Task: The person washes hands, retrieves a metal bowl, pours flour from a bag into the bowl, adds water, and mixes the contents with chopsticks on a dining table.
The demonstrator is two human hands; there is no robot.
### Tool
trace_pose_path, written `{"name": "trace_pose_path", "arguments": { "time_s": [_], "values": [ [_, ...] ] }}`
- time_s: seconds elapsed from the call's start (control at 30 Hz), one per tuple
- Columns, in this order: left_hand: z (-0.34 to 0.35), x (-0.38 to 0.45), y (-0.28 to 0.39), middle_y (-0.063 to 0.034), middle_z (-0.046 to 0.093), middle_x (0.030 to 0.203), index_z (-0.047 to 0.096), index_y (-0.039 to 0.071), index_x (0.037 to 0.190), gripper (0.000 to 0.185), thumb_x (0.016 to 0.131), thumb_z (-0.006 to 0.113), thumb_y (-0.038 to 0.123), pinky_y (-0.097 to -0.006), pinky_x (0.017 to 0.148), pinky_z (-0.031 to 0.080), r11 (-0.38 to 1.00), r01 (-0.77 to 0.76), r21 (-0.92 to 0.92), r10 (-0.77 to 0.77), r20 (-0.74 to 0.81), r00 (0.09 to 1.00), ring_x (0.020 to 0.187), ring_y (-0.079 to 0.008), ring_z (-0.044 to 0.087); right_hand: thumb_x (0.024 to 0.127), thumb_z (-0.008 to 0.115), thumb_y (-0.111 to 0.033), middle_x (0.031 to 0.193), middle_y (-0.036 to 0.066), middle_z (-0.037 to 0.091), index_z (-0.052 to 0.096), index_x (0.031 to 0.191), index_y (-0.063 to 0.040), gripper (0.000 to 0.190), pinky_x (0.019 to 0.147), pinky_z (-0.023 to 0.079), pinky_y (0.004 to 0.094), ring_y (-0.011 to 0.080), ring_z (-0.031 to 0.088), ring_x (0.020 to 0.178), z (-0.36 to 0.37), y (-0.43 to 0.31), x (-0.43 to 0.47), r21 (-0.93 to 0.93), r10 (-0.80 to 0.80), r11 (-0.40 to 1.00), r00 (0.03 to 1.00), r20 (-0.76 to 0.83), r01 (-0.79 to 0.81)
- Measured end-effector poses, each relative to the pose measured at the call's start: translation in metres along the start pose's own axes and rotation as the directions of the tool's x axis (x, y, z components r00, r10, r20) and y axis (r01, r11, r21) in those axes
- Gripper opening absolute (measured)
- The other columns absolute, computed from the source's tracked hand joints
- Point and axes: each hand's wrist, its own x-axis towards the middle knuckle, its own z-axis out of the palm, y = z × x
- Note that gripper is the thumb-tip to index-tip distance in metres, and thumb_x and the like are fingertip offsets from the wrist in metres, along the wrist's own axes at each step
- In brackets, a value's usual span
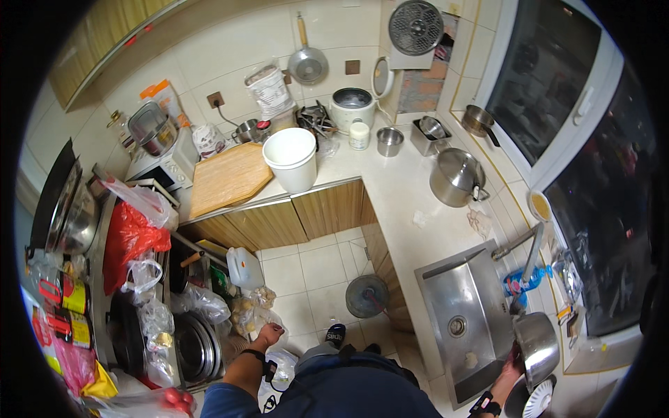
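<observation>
My right hand [511,364] grips a stainless steel pot or bowl [541,349], which is tipped on its side at the right end of the sink [428,292]. The fingers press against its near side and partly go out of sight behind it. My left hand [270,334] hangs over the floor with its fingers curled, near plastic bags of what look like potatoes or onions [245,316]. No object shows in it, though the inside of the palm is hidden. A small pale scrap [471,359] lies in the sink basin.
A faucet [517,245] and a blue bottle [522,281] stand behind the sink. A lidded steel pot [458,177], white buckets [290,162] and a wooden cutting board [230,177] occupy the counter. At left is a crowded rack [175,308]; a round dark lid-like object [367,296] lies on the floor.
</observation>
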Motion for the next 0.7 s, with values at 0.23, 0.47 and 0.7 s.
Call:
{"name": "trace_pose_path", "arguments": {
  "time_s": [0.23, 0.47, 0.7],
  "values": [
    [-0.003, -0.017, -0.002, -0.0169, 0.072, 0.102, 0.072, 0.001, 0.103, 0.036, 0.083, 0.068, 0.031, -0.0353, 0.089, 0.053, 0.999, 0.044, 0.027, -0.044, -0.003, 0.999, 0.096, -0.0287, 0.069, 0.1, 0.043, -0.024, 0.146, 0.017, 0.045, 0.042, 0.142, 0.001, 0.049, 0.111, 0.031, 0.0628, 0.0421, 0.04, 0.134, -0.003, 0.002, 0.036, -0.001, 0.07, 0.998, 0.996, 0.061, -0.07],
    [0.005, -0.029, 0.001, -0.0162, 0.072, 0.101, 0.071, 0.001, 0.102, 0.036, 0.083, 0.067, 0.031, -0.035, 0.09, 0.052, 0.998, 0.042, 0.036, -0.042, 0.0, 0.999, 0.096, -0.0281, 0.068, 0.099, 0.046, -0.024, 0.144, 0.02, 0.046, 0.045, 0.139, 0.002, 0.048, 0.112, 0.031, 0.0601, 0.0425, 0.041, 0.133, 0.04, 0.034, -0.012, 0.079, 0.076, 0.994, 0.997, 0.012, -0.076],
    [-0.003, -0.035, 0.011, -0.015, 0.072, 0.1, 0.07, 0.003, 0.104, 0.036, 0.082, 0.069, 0.031, -0.0348, 0.089, 0.053, 0.993, 0.052, 0.109, -0.056, 0.038, 0.998, 0.095, -0.0277, 0.069, 0.097, 0.048, -0.029, 0.14, 0.018, 0.051, 0.05, 0.135, -0.001, 0.047, 0.109, 0.036, 0.0571, 0.0408, 0.046, 0.129, 0.006, 0.049, -0.01, 0.075, 0.121, 0.989, 0.991, 0.059, -0.125]
  ]
}}
